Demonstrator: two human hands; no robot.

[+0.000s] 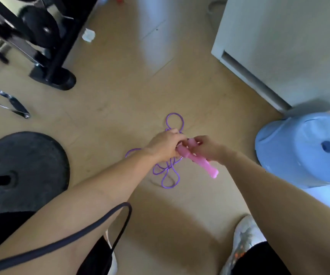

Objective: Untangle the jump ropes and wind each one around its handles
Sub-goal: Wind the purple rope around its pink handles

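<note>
The tan floor [120, 86] fills most of the frame. A white cabinet [279, 46] stands at upper right, an upturned pale blue plastic basin [299, 155] at right and a black round disc [31, 161] at left. At centre, the thin purple jump rope [168, 175] lies in loose loops on the floor, below and behind the hands. Its pink plastic handles [200, 163] are held together above it, their long axis running from the centre toward the lower right. Both hands meet at the handles' upper end, equally near. The left hand [164, 144] is curled round that end, where the rope seems to come out. The right hand [208, 148] pinches the handles just beside it. A dark cord [124, 219] crosses the lower left; whether it is another rope I cannot tell.
</note>
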